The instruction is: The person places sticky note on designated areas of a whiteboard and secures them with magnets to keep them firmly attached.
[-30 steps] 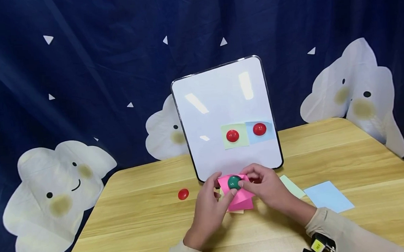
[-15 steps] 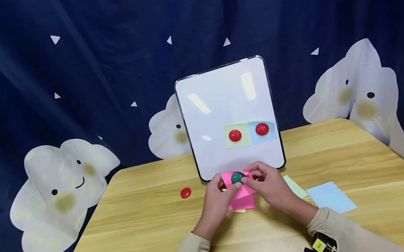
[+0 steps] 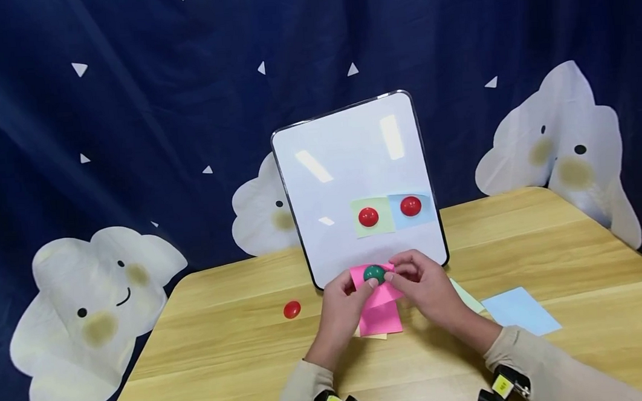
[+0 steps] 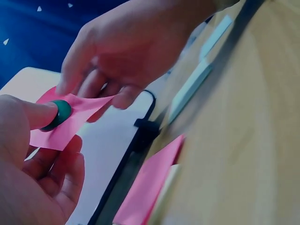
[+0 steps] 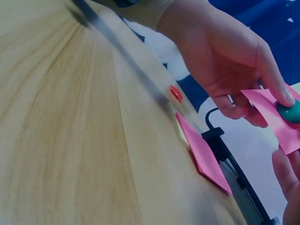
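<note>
Magnet on note (before whiteboard)

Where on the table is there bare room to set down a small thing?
The table is bare between its left edge and the loose red magnet, and also right of the blue sticky notes. It is crowded just in front of the whiteboard: there the left hand and right hand hold a pink note near the pink pad.

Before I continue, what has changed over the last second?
Left hand and right hand moved the pink sticky note and green magnet forward, toward the whiteboard, uncovering more pink pad; neither let go. The posted green note, blue note and loose red magnet stayed put.
</note>
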### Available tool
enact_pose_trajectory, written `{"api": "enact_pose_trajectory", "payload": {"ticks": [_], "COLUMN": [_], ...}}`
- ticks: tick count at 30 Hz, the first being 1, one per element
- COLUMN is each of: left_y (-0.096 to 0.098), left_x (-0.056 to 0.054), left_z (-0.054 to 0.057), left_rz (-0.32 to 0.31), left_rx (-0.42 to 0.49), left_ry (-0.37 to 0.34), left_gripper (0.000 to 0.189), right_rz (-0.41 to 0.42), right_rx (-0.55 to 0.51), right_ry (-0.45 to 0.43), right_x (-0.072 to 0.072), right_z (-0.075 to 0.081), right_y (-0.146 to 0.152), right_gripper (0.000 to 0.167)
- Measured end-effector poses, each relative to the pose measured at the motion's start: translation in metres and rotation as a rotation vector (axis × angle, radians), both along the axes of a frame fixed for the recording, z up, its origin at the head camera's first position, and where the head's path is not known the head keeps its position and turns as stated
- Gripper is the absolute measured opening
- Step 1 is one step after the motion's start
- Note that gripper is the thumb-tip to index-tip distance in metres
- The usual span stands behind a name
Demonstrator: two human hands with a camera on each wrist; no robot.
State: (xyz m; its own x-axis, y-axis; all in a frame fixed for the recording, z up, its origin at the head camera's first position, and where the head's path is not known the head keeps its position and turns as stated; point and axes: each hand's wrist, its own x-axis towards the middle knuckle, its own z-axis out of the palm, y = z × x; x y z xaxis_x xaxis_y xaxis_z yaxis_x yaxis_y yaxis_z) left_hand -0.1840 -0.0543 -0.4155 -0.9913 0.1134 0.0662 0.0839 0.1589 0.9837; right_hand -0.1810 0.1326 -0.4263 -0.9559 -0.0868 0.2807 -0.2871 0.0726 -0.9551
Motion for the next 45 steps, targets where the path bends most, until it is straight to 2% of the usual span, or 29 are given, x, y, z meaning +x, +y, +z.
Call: {"api": "enact_pose_trajectory", "payload": {"ticks": [3,6,12,21,29,33,40,45], "left_y": [-0.003,-0.007,-0.017,-0.020,-0.023,-0.024,-0.023,-0.021], "left_x": [-0.008,-0.015,-0.032,-0.055,-0.071,-0.075,-0.075,-0.076], "left_z": [0.002,0.006,0.016,0.031,0.035,0.037,0.040,0.042], "left_rz": [0.031,0.063,0.130,0.258,0.286,0.297,0.290,0.321], "left_rx": [0.014,0.018,-0.007,0.009,0.001,0.014,0.024,-0.002], "left_ry": [0.022,0.040,0.091,0.120,0.103,0.115,0.117,0.133], "left_gripper": [0.022,0.021,0.020,0.019,0.019,0.020,0.022,0.020], "right_rz": [-0.044,-0.052,-0.033,-0.077,-0.071,-0.061,-0.066,-0.059], "right_rx": [-0.028,-0.057,-0.050,-0.042,-0.039,-0.036,-0.021,-0.011], "right_ry": [-0.026,-0.051,-0.073,-0.097,-0.101,-0.104,-0.113,-0.114], "right_x": [-0.001,-0.001,0.000,0.002,0.002,0.002,0.004,0.004], "right_z": [0.000,-0.001,-0.001,-0.001,-0.002,-0.002,-0.001,-0.001], "right_y": [-0.001,-0.003,-0.006,-0.005,-0.007,-0.010,-0.010,-0.009], "right_gripper": [0.030,0.028,0.021,0.017,0.018,0.018,0.020,0.021]}}
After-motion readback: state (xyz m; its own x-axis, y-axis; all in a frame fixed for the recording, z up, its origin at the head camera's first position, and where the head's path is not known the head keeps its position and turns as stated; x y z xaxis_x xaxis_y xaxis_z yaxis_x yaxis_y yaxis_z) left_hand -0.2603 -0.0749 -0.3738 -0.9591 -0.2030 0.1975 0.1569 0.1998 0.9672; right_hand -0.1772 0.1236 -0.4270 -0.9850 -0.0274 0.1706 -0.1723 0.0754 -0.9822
